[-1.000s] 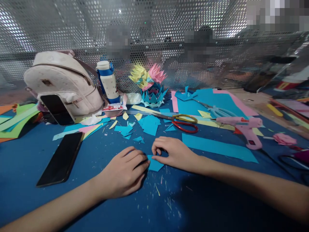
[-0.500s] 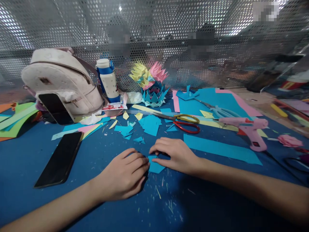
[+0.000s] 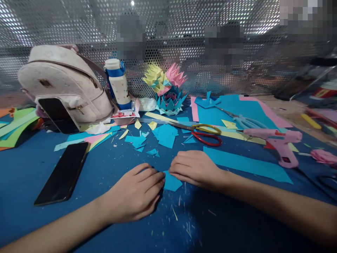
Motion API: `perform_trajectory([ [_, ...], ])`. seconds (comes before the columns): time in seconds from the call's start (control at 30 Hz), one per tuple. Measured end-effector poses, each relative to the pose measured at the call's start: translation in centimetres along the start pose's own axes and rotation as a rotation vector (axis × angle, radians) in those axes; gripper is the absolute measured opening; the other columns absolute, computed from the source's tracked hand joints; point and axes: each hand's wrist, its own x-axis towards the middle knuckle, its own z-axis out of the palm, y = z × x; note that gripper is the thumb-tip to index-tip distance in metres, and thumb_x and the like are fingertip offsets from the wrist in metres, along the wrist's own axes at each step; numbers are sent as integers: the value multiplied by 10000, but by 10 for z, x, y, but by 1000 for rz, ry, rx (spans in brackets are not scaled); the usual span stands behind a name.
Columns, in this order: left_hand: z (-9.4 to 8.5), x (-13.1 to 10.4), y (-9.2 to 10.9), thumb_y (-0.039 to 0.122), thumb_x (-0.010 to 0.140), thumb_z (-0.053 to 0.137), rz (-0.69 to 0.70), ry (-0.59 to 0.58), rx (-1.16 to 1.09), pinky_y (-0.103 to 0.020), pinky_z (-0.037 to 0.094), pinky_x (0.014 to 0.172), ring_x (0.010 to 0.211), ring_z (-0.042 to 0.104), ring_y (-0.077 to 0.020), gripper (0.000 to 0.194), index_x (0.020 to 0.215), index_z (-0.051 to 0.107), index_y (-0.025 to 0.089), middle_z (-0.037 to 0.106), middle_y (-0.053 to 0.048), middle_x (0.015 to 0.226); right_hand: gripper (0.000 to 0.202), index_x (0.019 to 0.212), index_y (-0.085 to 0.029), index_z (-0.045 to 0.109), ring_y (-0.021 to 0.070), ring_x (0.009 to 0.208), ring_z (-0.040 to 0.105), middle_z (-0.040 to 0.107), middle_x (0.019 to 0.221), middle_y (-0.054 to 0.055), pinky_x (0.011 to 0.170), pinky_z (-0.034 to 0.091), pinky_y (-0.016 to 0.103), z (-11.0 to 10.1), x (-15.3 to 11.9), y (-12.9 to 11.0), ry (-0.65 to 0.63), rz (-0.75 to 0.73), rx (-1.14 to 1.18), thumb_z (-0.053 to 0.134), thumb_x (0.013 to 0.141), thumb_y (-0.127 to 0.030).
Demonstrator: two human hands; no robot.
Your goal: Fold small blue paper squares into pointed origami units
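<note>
A small blue piece of paper (image 3: 172, 183) lies on the dark blue tabletop between my two hands. My left hand (image 3: 138, 189) is curled at its left side, fingertips on the edge and thumb low, largely hidden beneath the palm. At the upper right edge, my right hand (image 3: 196, 168) pinches the paper with thumb and fingers pressed together. Just beyond my hands are small blue paper pieces (image 3: 165, 135) and scraps. Scissors (image 3: 201, 130) with one yellow and one red handle loop rest past my right hand. A long blue paper strip (image 3: 244, 164) runs beside my right forearm.
A pink glue gun (image 3: 276, 137) and light blue pliers (image 3: 246, 122) lie at the right. Folded paper flowers (image 3: 168, 89) stand at the back beside a bottle (image 3: 117, 84) and a backpack (image 3: 65, 84). A black phone (image 3: 63, 174) lies left, and another phone (image 3: 58, 114) leans upright.
My right thumb and fingers have closed together at the paper's upper edge, where a gap showed before. My left hand has hardly moved. The whole view has shifted slightly.
</note>
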Motion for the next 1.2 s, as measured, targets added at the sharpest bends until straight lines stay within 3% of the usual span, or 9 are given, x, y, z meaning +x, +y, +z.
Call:
perform_trajectory([
  [0.83,3,-2,-1,190,945,465,-42,-114,-22,-479,433,1039,1166,567,-282,317,1217,591,85,587,-150,1348,263,906,-153,663,154,793,488,649,839,33,649,379,273,-4,6,0,-20,-77,-87,423,1014,-146],
  [1.07,-2,-2,-1,173,947,440,-37,-158,-49,-469,444,1036,1195,551,-289,337,1242,572,77,572,-159,1365,331,824,-172,659,151,781,498,645,856,29,644,349,290,-14,9,-2,-132,-29,-54,418,1034,-259],
  [1.2,-3,0,-1,171,946,442,-30,-155,-42,-469,455,1027,1189,552,-293,346,1256,566,76,574,-162,1363,272,931,-176,677,156,758,502,640,881,40,625,312,302,-20,10,-11,-186,16,-87,456,1019,-310],
])
